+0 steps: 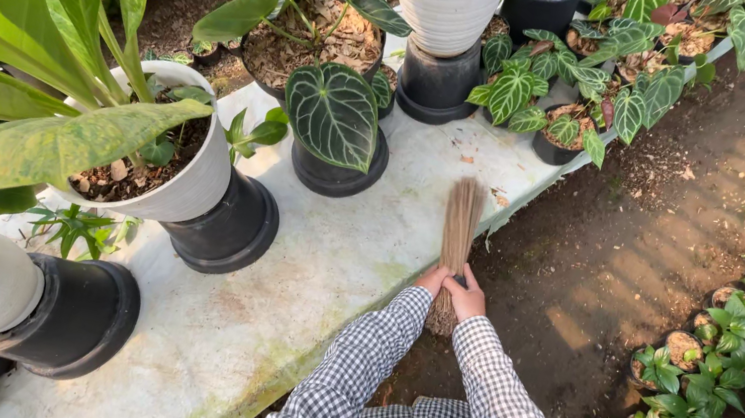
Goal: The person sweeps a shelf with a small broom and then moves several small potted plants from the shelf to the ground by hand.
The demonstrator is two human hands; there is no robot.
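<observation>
A bundle of thin brown sticks, a stick broom (462, 224), lies with its tips on the white bench (330, 283) near the bench's right edge. My left hand (432, 279) and my right hand (467, 297) are both closed around the broom's lower part, side by side. Both arms wear checked black-and-white sleeves. The bundle's bottom end shows just below my hands.
Potted plants crowd the bench: a white pot on a black pot (194, 189) at left, a dark pot with a veined heart-shaped leaf (336, 122), a tall white pot (448, 0) behind. Right of the bench is a dirt path (647, 255) with small potted plants (719, 368).
</observation>
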